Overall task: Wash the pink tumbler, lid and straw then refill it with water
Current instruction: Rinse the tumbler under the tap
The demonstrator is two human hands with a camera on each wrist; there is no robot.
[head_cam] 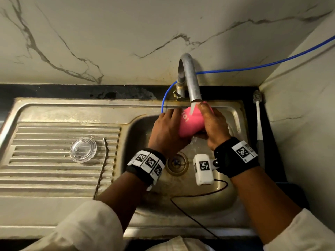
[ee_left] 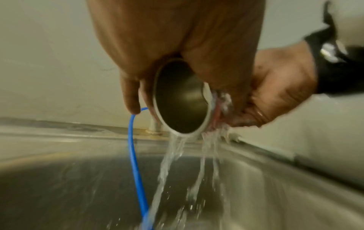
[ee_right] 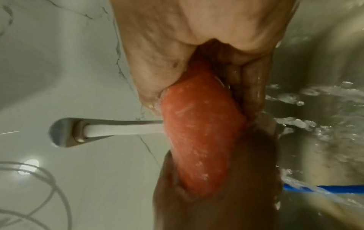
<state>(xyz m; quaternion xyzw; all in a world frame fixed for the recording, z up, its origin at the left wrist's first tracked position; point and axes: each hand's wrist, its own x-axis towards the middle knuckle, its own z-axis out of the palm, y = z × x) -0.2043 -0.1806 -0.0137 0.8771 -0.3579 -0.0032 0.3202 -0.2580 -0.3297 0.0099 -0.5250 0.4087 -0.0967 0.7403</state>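
Holding the pink tumbler (head_cam: 190, 124) under the faucet (head_cam: 192, 82), both hands on it, over the sink (head_cam: 233, 113) basin. Tumbler lies tilted, roughly on its side, open mouth facing toward the person and downward; left wrist view shows the steel interior (ee_left: 181, 99) and water pouring off the lower rim into the basin.

Left hand (head_cam: 166, 131): fingers wrapped over the tumbler's left side, gripping it. Right hand (head_cam: 213, 124): fingers curled around the right side, wet, also gripping. Right wrist view shows the water stream (ee_right: 126, 128) hitting the pink wall (ee_right: 199, 140) between the two hands.

Faucet is running; stream lands on the upper side of the tumbler body, just beside the right thumb.

Clear lid (head_cam: 83, 149) sits flat on the ribbed drainboard (head_cam: 36, 142), left of the basin, well apart from the tumbler. Metal straw (head_cam: 101, 167) lies on the drainboard just right of the lid, running near-to-far, bent end away from the person.

Blue hose (head_cam: 253, 64) runs from the right wall past the faucet base and drops into the basin, just left of the left hand. Bottle brush (head_cam: 258, 115) lies on the dark desk strip right of the sink. Drain (head_cam: 176, 163) visible in the basin floor below the hands.
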